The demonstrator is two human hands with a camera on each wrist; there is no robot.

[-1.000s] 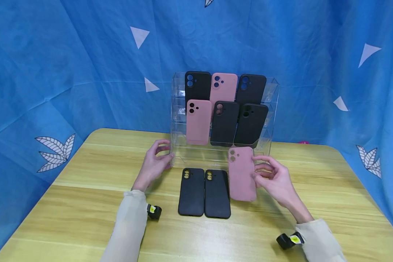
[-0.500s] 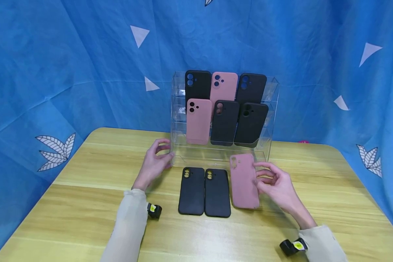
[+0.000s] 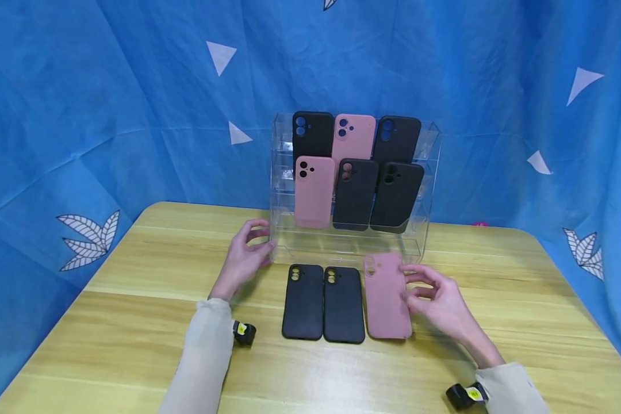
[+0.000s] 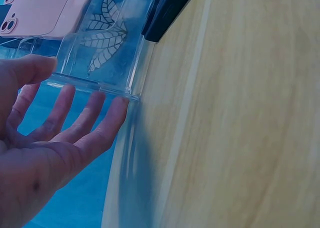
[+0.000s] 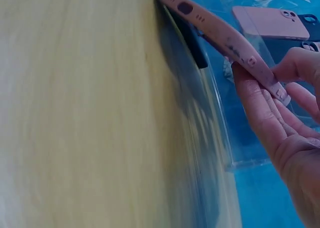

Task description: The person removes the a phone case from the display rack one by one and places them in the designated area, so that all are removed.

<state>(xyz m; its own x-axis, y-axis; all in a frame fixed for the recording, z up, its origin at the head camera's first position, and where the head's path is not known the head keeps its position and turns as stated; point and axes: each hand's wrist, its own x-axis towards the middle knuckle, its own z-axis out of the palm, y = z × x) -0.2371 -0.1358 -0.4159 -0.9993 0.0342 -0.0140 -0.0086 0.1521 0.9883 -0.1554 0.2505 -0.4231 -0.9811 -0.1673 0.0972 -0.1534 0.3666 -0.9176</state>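
In the head view, my right hand (image 3: 437, 302) pinches the right edge of a pink phone case (image 3: 387, 296) between thumb and fingers. The case leans, its lower end near the table and its camera-hole end raised, seen edge-on in the right wrist view as a pink case (image 5: 225, 40). To its left, two black phone cases (image 3: 302, 302) lie flat side by side. My left hand (image 3: 244, 253) holds the lower left side of a clear acrylic display stand (image 3: 284, 238); thumb and fingertips (image 4: 117, 108) meet its edge in the left wrist view.
Two tiers of the stand hold several upright cases, among them a front pink case (image 3: 314, 192) and a back black case (image 3: 313, 135). The stand is at the far side of a wooden table (image 3: 134, 328), before a blue curtain (image 3: 160, 86).
My right hand has brought the pink case down and toward me, and its lower end has dropped nearer the table. My left hand stays at the stand.
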